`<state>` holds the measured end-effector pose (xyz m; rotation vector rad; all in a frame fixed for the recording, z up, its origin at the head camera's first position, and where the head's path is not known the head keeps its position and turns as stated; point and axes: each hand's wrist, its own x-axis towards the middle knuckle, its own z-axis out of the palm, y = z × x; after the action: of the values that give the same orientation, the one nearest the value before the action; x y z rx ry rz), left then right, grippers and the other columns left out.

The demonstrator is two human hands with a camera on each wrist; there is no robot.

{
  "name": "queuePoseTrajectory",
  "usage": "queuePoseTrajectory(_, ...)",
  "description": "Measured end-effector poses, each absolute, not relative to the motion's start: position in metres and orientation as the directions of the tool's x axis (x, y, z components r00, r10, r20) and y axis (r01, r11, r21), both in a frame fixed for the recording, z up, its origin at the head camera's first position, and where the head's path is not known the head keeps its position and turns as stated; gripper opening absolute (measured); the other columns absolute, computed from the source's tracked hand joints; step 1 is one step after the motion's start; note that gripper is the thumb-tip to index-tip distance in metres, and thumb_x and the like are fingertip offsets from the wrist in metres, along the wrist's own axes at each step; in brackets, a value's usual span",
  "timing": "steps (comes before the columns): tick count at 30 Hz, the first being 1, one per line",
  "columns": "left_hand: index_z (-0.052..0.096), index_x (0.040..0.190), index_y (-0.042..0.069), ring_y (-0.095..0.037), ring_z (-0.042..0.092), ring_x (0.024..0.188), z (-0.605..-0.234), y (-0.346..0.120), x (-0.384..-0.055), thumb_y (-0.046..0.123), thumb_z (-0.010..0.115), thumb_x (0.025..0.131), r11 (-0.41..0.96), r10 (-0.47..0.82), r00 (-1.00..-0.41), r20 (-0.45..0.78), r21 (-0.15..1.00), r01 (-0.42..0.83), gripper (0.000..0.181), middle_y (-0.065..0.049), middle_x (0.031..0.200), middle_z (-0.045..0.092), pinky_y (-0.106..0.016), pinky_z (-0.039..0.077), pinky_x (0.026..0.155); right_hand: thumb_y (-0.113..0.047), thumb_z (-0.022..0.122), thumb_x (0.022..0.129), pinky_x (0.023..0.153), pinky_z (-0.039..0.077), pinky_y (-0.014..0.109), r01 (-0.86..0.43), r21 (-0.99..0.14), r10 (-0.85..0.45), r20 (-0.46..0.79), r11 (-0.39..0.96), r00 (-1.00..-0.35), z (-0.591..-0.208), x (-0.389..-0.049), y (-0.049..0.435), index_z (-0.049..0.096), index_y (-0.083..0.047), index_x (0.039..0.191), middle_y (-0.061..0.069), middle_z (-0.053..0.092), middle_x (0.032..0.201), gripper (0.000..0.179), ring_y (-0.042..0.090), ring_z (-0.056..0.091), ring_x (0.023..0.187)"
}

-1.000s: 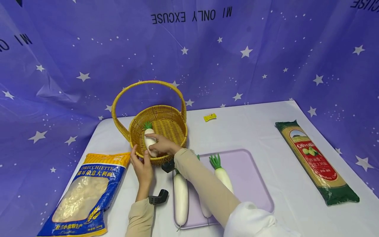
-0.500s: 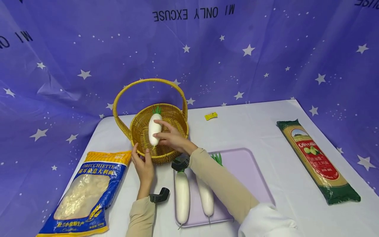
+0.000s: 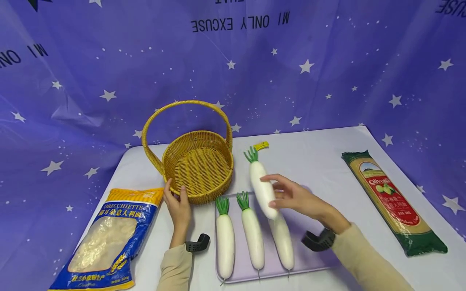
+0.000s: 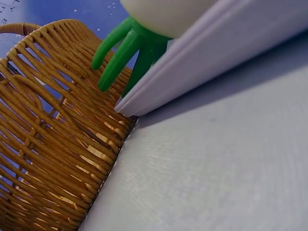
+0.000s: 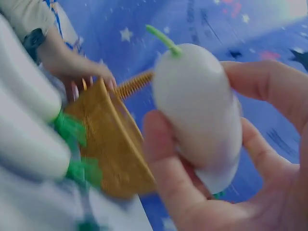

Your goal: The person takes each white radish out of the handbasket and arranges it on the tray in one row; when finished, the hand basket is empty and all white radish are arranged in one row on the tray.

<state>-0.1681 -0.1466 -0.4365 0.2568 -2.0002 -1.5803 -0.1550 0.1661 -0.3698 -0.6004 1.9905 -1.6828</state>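
Observation:
My right hand (image 3: 296,198) holds a white radish (image 3: 261,188) with green leaves between fingers and thumb, above the back of the lilac tray (image 3: 320,262). In the right wrist view the radish (image 5: 192,96) shows its thin root end, thumb on one side and fingers on the other. My left hand (image 3: 178,208) grips the near rim of the woven basket (image 3: 200,171), whose inside shows bare weave. Three more radishes lie on the tray: a left one (image 3: 225,246), a middle one (image 3: 253,238) and a right one (image 3: 283,240), partly overlapped by the held one.
A blue and yellow pasta bag (image 3: 105,238) lies left of the basket. A long green and tan pasta pack (image 3: 393,202) lies at the right. One small yellow wrapped candy (image 3: 261,146) sits at the back. Behind the white table (image 3: 309,157) hangs a purple star-patterned cloth (image 3: 255,81).
My right hand has lifted the radish out of the basket and carried it right, over the tray. The left hand stays at the basket's rim.

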Motion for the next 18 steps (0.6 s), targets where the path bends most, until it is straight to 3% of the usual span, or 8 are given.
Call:
queuePoseTrajectory(4,0.03,0.135,0.001,-0.047,0.037,0.12,-0.441,-0.15,-0.171,0.012,0.046,0.091,0.298,-0.476,-0.813,0.335,0.931,0.209,0.049,-0.03,0.134,0.026,-0.053,0.035,0.093,-0.009,0.061,0.084,0.083,0.047,0.025,-0.055,-0.977,-0.529,-0.065,0.207,-0.846,-0.383,-0.114,0.215,0.033,-0.012,0.136,0.017,0.033,0.134,0.059,0.011,0.055,0.107)
queuePoseTrajectory(9,0.03,0.137,0.007,-0.045,0.034,0.123,-0.461,-0.158,-0.183,0.015,0.047,0.091,0.301,-0.475,-0.811,0.341,0.929,0.214,0.05,-0.025,0.137,0.025,-0.055,0.034,0.096,-0.013,0.06,0.085,0.073,0.047,0.024,0.007,-0.939,-0.406,-0.155,0.344,-0.9,-0.401,-0.076,0.252,0.033,-0.015,0.136,0.012,0.04,0.124,0.058,0.009,0.056,0.095)
queuePoseTrajectory(14,0.03,0.138,0.014,-0.04,0.036,0.124,-0.473,-0.161,-0.186,0.022,0.048,0.092,0.293,-0.492,-0.81,0.319,0.937,0.191,0.05,-0.019,0.138,0.027,-0.051,0.035,0.096,-0.022,0.063,0.083,0.064,0.042,0.022,0.044,-0.871,-0.34,-0.236,0.489,-0.91,-0.414,-0.058,0.266,0.036,-0.018,0.136,0.011,0.045,0.115,0.059,0.007,0.051,0.084)
queuePoseTrajectory(18,0.03,0.138,0.016,-0.037,0.037,0.124,-0.475,-0.16,-0.186,0.024,0.048,0.092,0.287,-0.492,-0.813,0.311,0.94,0.186,0.05,-0.019,0.138,0.026,-0.049,0.035,0.097,-0.019,0.064,0.081,0.056,0.036,0.02,0.0,-0.832,-0.341,-0.228,0.554,-0.912,-0.419,-0.051,0.266,0.04,-0.018,0.134,0.011,0.046,0.098,0.057,0.004,0.042,0.072)
